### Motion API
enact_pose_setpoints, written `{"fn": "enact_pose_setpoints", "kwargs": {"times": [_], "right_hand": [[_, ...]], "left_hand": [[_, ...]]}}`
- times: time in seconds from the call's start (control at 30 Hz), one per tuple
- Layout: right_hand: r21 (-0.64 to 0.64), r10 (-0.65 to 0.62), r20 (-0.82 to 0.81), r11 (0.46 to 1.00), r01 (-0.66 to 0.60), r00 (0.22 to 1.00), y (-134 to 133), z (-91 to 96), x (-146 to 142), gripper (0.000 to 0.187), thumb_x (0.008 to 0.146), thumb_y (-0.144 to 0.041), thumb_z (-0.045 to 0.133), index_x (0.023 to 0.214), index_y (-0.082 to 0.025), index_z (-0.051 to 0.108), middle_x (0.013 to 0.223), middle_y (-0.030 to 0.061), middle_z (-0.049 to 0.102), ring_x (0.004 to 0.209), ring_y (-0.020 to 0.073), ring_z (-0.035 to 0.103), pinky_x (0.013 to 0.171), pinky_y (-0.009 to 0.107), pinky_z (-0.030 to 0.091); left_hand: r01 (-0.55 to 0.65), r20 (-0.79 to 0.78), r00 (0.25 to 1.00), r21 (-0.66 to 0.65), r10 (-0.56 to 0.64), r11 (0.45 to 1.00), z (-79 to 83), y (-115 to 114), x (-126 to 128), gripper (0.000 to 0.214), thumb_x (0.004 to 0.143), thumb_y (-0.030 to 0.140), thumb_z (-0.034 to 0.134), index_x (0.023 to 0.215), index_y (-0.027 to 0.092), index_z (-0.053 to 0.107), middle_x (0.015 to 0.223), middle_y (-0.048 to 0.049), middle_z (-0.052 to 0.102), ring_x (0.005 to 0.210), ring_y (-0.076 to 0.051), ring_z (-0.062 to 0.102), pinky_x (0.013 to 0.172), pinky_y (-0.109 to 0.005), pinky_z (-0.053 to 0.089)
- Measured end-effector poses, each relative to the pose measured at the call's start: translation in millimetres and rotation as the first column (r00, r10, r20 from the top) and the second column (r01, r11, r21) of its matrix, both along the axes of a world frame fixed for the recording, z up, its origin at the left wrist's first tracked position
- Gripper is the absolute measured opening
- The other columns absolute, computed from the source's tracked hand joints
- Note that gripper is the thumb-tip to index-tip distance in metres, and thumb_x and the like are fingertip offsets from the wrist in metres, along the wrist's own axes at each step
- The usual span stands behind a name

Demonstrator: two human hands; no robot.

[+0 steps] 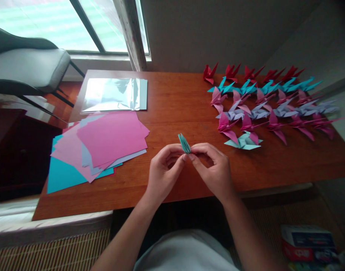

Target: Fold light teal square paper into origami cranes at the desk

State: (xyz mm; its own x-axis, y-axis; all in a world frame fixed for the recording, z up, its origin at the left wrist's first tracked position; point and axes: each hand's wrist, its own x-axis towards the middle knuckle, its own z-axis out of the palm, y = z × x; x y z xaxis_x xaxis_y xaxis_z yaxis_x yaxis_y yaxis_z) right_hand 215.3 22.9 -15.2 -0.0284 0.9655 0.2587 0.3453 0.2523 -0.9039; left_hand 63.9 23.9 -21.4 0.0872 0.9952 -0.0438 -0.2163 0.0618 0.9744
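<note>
Between my two hands, above the front part of the wooden table (172,113), is a small piece of folded pale green paper (184,143), its layers showing edge-on. My left hand (166,167) pinches its lower end from the left with thumb and fingers. From the right, my right hand (213,167) pinches the same end, and the fingertips of both hands nearly meet. To the right of my right hand sits a pale green folded paper crane (245,141).
Rows of paper cranes in red, blue (245,89), pink, lavender and magenta (227,126) stand at the right. Loose coloured paper sheets (113,139) overlap at the left, with a shiny plastic packet of paper (113,94) behind. A chair (31,67) stands by the window.
</note>
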Motion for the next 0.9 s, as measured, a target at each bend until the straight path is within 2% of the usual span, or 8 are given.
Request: {"fn": "enact_pose_setpoints", "kwargs": {"times": [0.13,0.37,0.53,0.7,0.9], "right_hand": [[-0.099,0.003,-0.09,0.995,-0.012,0.996,-1.9,-4.8,0.3,0.006,0.091,-0.025,0.068,0.096,-0.023,0.071,0.096,0.004,0.073,0.09,0.0197,0.07,0.082,0.034,0.059],[-0.175,-0.015,-0.197,0.984,-0.02,0.98,-2.5,-8.0,0.3,0.008,0.09,-0.029,0.069,0.094,-0.023,0.072,0.094,0.0041,0.074,0.086,0.0194,0.071,0.078,0.033,0.061],[-0.19,-0.047,-0.229,0.982,0.003,0.972,-2.3,-10.2,2.0,0.008,0.09,-0.029,0.069,0.091,-0.022,0.073,0.091,0.0037,0.075,0.083,0.0188,0.073,0.076,0.031,0.062],[-0.213,-0.13,-0.222,0.974,0.082,0.966,-3.2,-15.1,3.8,0.007,0.089,-0.028,0.07,0.091,-0.022,0.072,0.087,0.0028,0.075,0.078,0.0171,0.073,0.073,0.03,0.061],[-0.207,-0.155,-0.174,0.971,0.118,0.973,-3.9,-17.2,2.1,0.008,0.087,-0.028,0.069,0.09,-0.021,0.07,0.086,0.0042,0.075,0.075,0.0188,0.073,0.069,0.031,0.061]], "left_hand": [[-0.002,0.018,1.0,0.002,0.002,1.0,-1.0,0.2,0.7,0.012,0.086,0.024,0.075,0.094,0.017,0.07,0.108,-0.0076,0.073,0.095,-0.017,0.07,0.086,-0.026,0.056],[0.004,0.003,1.0,-0.049,-0.004,0.999,1.8,-1.1,0.0,0.018,0.086,0.033,0.074,0.092,0.016,0.07,0.104,-0.0087,0.075,0.094,-0.019,0.071,0.086,-0.03,0.057],[0.0,-0.023,1.0,-0.042,-0.001,0.999,3.9,-1.3,-0.4,0.014,0.085,0.028,0.076,0.092,0.016,0.072,0.102,-0.0076,0.076,0.09,-0.018,0.071,0.082,-0.027,0.057],[0.01,-0.031,0.999,-0.01,-0.011,1.0,2.2,-1.3,0.3,0.01,0.088,0.023,0.071,0.096,0.017,0.071,0.102,-0.0067,0.076,0.092,-0.017,0.071,0.083,-0.025,0.056],[-0.111,0.025,0.993,-0.06,0.113,0.992,0.8,-1.0,1.1,0.022,0.081,0.021,0.078,0.088,0.02,0.057,0.089,-0.0009,0.071,0.085,-0.014,0.07,0.076,-0.022,0.056]]}}
